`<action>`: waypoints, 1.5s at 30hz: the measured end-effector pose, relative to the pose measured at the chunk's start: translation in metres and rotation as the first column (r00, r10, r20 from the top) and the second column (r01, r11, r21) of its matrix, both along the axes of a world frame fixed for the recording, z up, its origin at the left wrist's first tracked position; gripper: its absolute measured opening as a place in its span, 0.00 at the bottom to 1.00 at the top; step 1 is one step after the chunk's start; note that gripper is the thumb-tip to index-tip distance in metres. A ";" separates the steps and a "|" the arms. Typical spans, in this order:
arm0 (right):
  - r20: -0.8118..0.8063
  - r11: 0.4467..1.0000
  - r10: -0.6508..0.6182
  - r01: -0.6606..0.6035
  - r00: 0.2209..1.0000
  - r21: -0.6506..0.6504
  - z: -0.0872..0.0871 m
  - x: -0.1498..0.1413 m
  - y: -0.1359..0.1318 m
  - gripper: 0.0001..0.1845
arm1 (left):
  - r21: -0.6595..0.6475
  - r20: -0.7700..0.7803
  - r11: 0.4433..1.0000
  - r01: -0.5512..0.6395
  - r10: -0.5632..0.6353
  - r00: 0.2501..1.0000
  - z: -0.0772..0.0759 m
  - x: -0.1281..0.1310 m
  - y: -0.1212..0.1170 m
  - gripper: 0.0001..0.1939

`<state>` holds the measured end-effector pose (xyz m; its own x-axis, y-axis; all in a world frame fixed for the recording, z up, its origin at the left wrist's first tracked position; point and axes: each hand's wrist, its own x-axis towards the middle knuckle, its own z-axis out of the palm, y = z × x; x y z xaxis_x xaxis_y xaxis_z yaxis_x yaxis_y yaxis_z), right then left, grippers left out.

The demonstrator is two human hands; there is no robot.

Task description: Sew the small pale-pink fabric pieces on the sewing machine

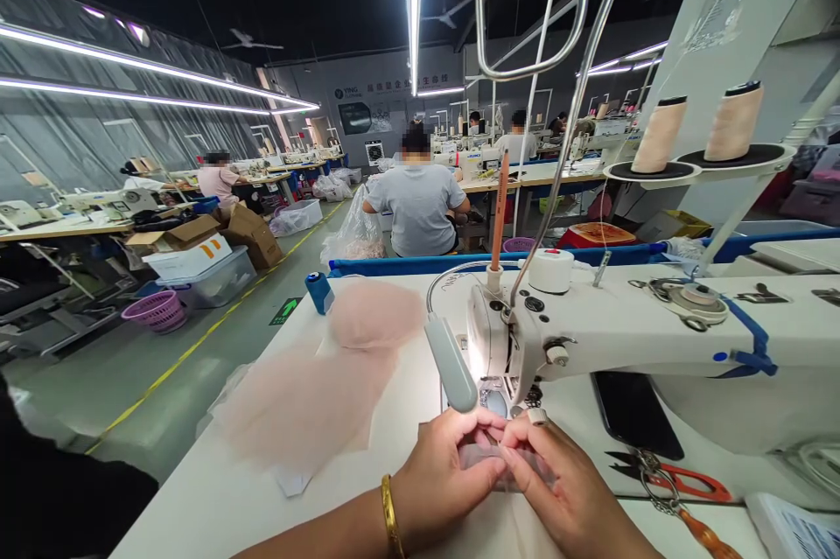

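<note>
Right at the tabletop [249,498] edge, the left hand [437,476] and right hand [564,489] both pinch a small sheer pink fabric piece [489,458], each grip closed on it, just before the sewing machine [630,323] needle. To my eye it wants flat, even tension and fingertips kept clear of the foot. Beyond lie pink mesh [308,401] and orange scissors [682,480]. A far machine reads "JUKI"; the wall sign [347,93] looks like "YING".
</note>
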<state>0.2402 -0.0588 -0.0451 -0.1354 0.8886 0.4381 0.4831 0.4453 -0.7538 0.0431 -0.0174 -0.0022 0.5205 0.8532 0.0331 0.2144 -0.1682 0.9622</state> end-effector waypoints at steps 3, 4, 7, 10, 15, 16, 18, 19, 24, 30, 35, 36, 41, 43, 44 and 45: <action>-0.011 1.000 -0.011 0.011 1.000 -0.003 0.000 0.000 -0.001 0.11 | -0.080 0.036 0.997 0.023 -0.020 0.999 0.003 0.003 0.000 0.15; -0.021 1.000 -0.024 0.023 1.000 -0.012 0.000 -0.001 -0.001 0.12 | -0.094 0.044 0.995 0.018 -0.014 0.999 0.003 0.004 0.001 0.13; -0.037 0.999 -0.034 0.033 0.999 -0.029 0.000 -0.003 -0.003 0.14 | -0.092 0.030 0.996 -0.017 0.020 0.999 0.001 0.004 0.002 0.11; -0.032 0.998 -0.055 0.055 0.998 -0.016 0.001 -0.004 -0.004 0.14 | -0.071 -0.024 0.996 -0.051 0.049 0.999 -0.001 0.004 0.003 0.11; -0.035 0.997 -0.073 0.072 0.997 -0.017 0.003 -0.004 -0.004 0.15 | -0.024 -0.104 0.997 -0.070 0.067 0.992 -0.002 0.003 0.004 0.13; -0.042 0.997 -0.076 0.075 0.996 -0.023 0.003 -0.005 -0.004 0.14 | -0.019 -0.120 0.997 -0.072 0.069 0.990 -0.003 0.003 0.004 0.13; -0.057 0.996 -0.084 0.082 0.995 -0.039 0.002 -0.005 -0.004 0.14 | -0.015 -0.157 0.997 -0.075 0.072 0.985 -0.005 0.003 0.005 0.15; -0.066 0.995 -0.086 0.082 0.994 -0.048 0.002 -0.006 -0.004 0.14 | -0.015 -0.168 0.997 -0.074 0.071 0.983 -0.005 0.003 0.006 0.15; -0.121 0.994 -0.086 0.077 0.989 -0.076 -0.001 -0.008 -0.003 0.11 | -0.007 -0.102 0.999 -0.048 0.047 0.994 -0.007 0.002 0.007 0.14; -0.107 0.988 -0.075 0.059 0.991 -0.142 0.006 -0.008 -0.005 0.12 | -0.141 -0.029 0.990 -0.015 0.011 1.000 -0.008 0.002 0.007 0.12; -0.138 0.974 0.017 -0.047 0.990 -0.220 0.009 -0.003 -0.002 0.13 | -0.090 -0.061 0.996 -0.012 0.007 0.998 -0.011 0.002 0.006 0.13; -0.144 0.969 0.047 -0.080 0.988 -0.232 0.008 -0.001 0.000 0.14 | -0.078 -0.068 0.997 -0.015 0.009 0.998 -0.011 0.003 0.006 0.13; -0.099 0.985 0.091 -0.104 0.991 -0.136 0.011 0.002 0.008 0.12 | 0.012 -0.126 1.000 0.007 -0.005 0.992 -0.007 0.000 0.012 0.13; -0.051 0.996 0.042 -0.046 0.998 -0.078 0.017 -0.001 0.007 0.10 | 0.049 -0.143 0.998 0.044 -0.036 0.989 -0.008 -0.004 0.012 0.16; -0.012 0.998 0.009 -0.009 1.000 -0.059 0.020 -0.004 0.007 0.09 | 0.060 -0.152 0.995 0.077 -0.067 0.986 -0.010 -0.006 0.013 0.19; 0.038 0.999 -0.016 0.018 0.999 -0.042 0.022 -0.006 0.008 0.07 | 0.087 -0.158 0.989 0.116 -0.101 0.982 -0.015 -0.007 0.015 0.21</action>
